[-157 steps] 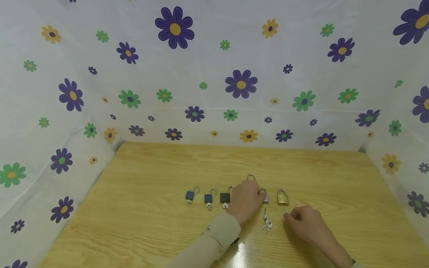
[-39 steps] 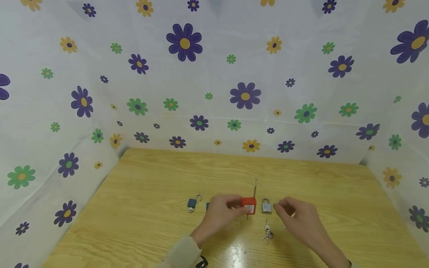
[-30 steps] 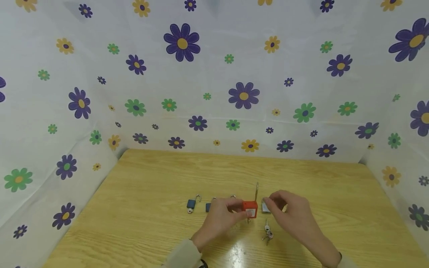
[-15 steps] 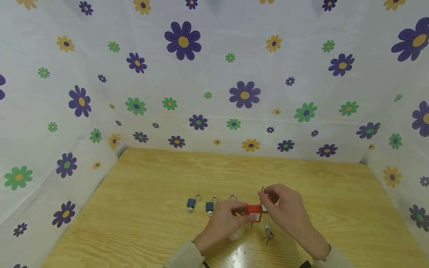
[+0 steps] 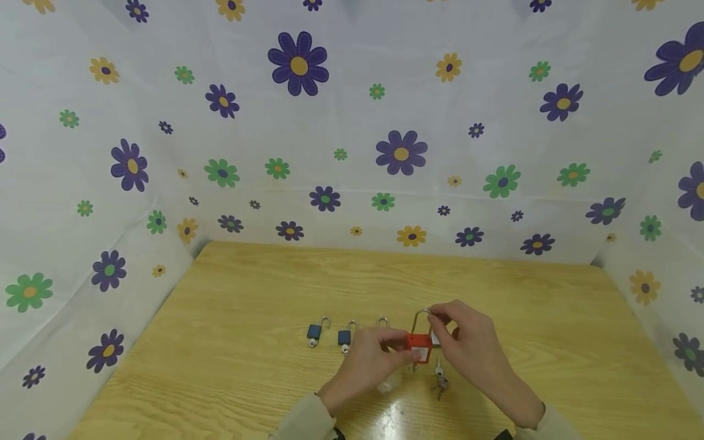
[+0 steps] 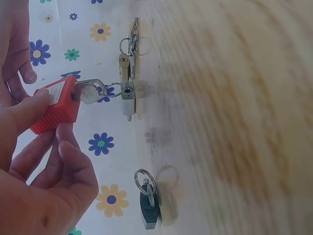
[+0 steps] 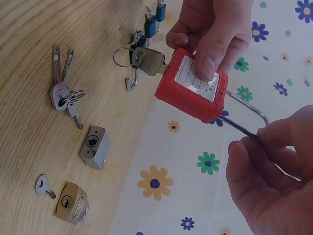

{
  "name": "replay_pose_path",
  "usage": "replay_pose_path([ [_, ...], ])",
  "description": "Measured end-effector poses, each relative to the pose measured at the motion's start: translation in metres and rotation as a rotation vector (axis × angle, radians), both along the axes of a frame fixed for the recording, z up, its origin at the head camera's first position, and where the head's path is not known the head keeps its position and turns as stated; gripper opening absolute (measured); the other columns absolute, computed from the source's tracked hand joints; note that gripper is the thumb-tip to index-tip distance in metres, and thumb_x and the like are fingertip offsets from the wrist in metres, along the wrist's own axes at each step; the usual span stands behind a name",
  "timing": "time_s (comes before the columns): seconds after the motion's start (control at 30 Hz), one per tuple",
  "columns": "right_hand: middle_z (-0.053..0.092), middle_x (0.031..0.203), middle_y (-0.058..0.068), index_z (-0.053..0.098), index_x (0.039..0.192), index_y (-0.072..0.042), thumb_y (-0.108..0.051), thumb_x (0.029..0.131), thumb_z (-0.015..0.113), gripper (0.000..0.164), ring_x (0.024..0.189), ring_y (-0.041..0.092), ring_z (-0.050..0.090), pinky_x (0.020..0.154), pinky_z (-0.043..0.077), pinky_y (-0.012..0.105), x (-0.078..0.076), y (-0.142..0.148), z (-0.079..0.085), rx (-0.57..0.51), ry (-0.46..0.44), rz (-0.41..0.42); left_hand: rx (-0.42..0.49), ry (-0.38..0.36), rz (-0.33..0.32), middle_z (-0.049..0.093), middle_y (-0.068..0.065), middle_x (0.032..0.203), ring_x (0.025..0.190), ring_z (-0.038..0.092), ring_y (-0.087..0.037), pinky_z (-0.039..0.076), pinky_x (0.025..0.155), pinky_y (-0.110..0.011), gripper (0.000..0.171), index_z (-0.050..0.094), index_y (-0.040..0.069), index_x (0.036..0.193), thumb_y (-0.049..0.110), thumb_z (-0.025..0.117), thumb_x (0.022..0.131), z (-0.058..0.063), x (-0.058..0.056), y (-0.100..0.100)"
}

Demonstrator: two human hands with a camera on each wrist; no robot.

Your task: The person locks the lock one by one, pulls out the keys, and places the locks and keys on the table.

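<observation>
My left hand [image 5: 365,366] grips the red body of a padlock [image 5: 420,349], thumb on its white label. My right hand [image 5: 473,348] pinches the long metal shackle [image 7: 239,129], which arches above the body. A key [image 7: 149,60] with a ring sits in the bottom of the red padlock, raised off the table in the left wrist view. Below it on the wood are a silver padlock [image 7: 96,148], a bunch of keys [image 7: 62,95], a brass padlock [image 7: 72,202] and a small loose key [image 7: 43,186]. My right hand hides the brass one in the head view.
Two blue padlocks [image 5: 314,332] with raised shackles and keys in them stand to the left. A dark padlock is mostly behind my left hand, its shackle [image 5: 382,321] showing. A flowered white curtain [image 5: 352,122] surrounds the wooden table [image 5: 247,293].
My left hand has lifted the red padlock from the row. My right hand has come left from beside the brass padlock onto the shackle, which has turned from edge-on to a wide arch.
</observation>
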State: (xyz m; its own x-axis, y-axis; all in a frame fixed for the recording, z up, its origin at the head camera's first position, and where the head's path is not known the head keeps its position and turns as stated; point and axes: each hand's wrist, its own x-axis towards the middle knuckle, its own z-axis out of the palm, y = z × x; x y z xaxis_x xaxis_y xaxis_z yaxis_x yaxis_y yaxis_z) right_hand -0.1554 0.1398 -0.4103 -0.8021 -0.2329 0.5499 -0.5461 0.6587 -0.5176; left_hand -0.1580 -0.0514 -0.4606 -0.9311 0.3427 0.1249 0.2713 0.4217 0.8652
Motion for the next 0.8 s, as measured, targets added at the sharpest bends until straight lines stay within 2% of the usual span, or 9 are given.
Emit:
replay_pose_path([
  [0.37, 0.070, 0.076, 0.002, 0.072, 0.089, -0.005, 0.005, 0.081, 0.073, 0.013, 0.067, 0.009, 0.061, 0.044, 0.054, 0.029, 0.0015, 0.0013, 0.0005, -0.026, 0.067, 0.051, 0.021, -0.047, 0.010, 0.075, 0.004, 0.083, 0.065, 0.064, -0.009, 0.051, 0.052, -0.023, 0.028, 0.078, 0.017, 0.102, 0.035, 0.079, 0.080, -0.0006, 0.0006, 0.0009],
  [0.53, 0.071, 0.075, 0.004, 0.073, 0.089, -0.005, 0.004, 0.081, 0.072, 0.011, 0.066, 0.009, 0.062, 0.044, 0.055, 0.029, 0.0016, 0.0010, 0.0007, -0.036, 0.064, 0.050, 0.044, -0.050, 0.010, 0.075, 0.004, 0.083, 0.066, 0.064, -0.008, 0.053, 0.053, -0.024, 0.029, 0.078, 0.016, 0.101, 0.035, 0.080, 0.079, -0.0006, 0.0007, 0.0008],
  [0.8, 0.071, 0.075, 0.002, 0.073, 0.088, -0.006, 0.005, 0.079, 0.073, 0.014, 0.065, 0.008, 0.062, 0.044, 0.054, 0.026, 0.0025, 0.0005, -0.0037, -0.043, 0.045, 0.063, 0.025, -0.052, 0.015, 0.075, 0.009, 0.084, 0.073, 0.063, -0.006, 0.054, 0.059, -0.026, 0.024, 0.078, 0.020, 0.099, 0.033, 0.079, 0.080, 0.0023, 0.0019, 0.0013],
])
